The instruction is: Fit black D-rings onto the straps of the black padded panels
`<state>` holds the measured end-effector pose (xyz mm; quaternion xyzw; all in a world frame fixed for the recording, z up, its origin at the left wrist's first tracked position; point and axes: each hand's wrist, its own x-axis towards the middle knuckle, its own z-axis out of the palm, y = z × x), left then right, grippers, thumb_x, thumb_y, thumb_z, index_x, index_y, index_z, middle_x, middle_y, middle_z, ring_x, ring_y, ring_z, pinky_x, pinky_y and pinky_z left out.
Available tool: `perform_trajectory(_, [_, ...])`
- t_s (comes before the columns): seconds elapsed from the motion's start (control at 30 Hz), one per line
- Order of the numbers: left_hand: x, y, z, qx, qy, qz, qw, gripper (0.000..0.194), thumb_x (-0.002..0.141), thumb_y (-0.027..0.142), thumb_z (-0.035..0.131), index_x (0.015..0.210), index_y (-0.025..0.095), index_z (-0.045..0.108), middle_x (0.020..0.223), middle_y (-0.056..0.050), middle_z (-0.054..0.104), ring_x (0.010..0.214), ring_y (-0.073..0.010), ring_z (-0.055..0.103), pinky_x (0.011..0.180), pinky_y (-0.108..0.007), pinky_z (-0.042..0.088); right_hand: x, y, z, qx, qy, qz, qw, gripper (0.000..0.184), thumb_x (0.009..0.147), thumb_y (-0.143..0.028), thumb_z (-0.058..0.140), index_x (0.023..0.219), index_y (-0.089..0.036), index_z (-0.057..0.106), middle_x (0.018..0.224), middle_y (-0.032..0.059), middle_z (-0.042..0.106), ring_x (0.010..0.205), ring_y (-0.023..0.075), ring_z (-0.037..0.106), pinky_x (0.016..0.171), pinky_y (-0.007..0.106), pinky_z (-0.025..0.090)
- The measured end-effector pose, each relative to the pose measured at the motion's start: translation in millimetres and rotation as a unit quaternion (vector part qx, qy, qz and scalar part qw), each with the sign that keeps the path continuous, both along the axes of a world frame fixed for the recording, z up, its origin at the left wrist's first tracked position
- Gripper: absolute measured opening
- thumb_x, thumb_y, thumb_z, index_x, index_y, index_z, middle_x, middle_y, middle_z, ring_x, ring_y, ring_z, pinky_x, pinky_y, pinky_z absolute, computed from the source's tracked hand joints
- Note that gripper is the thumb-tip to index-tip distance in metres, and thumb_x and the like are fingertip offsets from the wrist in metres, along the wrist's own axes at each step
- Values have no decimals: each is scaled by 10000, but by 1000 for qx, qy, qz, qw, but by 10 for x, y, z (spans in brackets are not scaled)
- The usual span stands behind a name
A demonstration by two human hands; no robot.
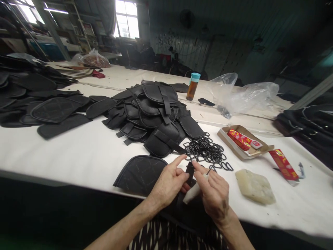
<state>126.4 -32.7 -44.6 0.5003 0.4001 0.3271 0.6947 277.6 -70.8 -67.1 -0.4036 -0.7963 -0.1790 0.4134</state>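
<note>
My left hand (169, 180) pinches a short black strap (190, 172) at the table's near edge, its index finger stretched forward. My right hand (214, 191) is closed around an awl-like tool with a pale wrapped handle (191, 194); a thin dark shaft sticks out past the fingers. That hand's thumb and fingertips also touch the strap's upper end. Below the hands, the dark piece joined to the strap is mostly hidden. Just beyond my fingertips lies a heap of black metal rings (205, 149). Left of my left hand is a flat black padded piece (140, 173).
Stacked black flaps with straps (158, 114) rise behind the hands. To the right are an open cardboard box (229, 142) with red packets, a red carton (283, 166) and a yellowish block (255, 186). A bottle (192, 88) and clear plastic bags (241, 95) stand farther back.
</note>
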Motion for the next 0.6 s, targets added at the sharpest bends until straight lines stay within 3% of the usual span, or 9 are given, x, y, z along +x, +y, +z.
perform_trajectory(0.13, [2,4,6,-2,7,-6,1000,415,746,185,525,1153,108,548,530,51,542,479,-117,580,536,-241,501,-8,-37,-6,-7,-9,4,1000,251,823,-13,482,1034,-121,566,1128,251,613,972,281,630,682,377,525])
perform_trajectory(0.23, [14,15,2,-9,14,6,1000,345,735,170,518,1069,105,573,510,37,553,495,-141,608,527,-243,505,-20,-81,-3,-18,11,5,1000,243,829,-22,481,1015,-146,574,1130,222,622,987,272,629,712,383,530])
perform_trajectory(0.37, [15,18,-5,-3,18,11,1000,283,732,181,518,1004,134,578,529,26,579,521,-151,632,499,-220,488,-58,-131,-85,-63,146,11,987,264,818,-19,504,1007,-191,570,1170,160,619,944,231,654,693,337,545])
perform_trajectory(0.43, [16,12,-6,7,26,6,1000,208,734,182,509,922,143,590,525,23,580,512,-142,626,495,-211,481,-89,-145,-135,-121,260,-6,958,204,837,-64,511,976,-206,558,1177,128,619,910,207,663,717,336,549])
perform_trajectory(0.53, [26,-6,-11,25,38,12,999,136,738,192,504,843,155,582,520,27,572,504,-135,616,494,-210,477,-149,-144,-140,-234,393,-62,887,64,848,-193,551,909,-207,535,1075,94,654,878,194,658,745,339,541])
perform_trajectory(0.6, [36,-21,-14,34,41,13,998,119,742,209,509,831,159,571,550,24,580,511,-132,614,491,-209,474,-190,-131,-90,-303,437,-83,843,108,824,-259,589,886,-201,521,959,73,669,807,188,650,687,310,536])
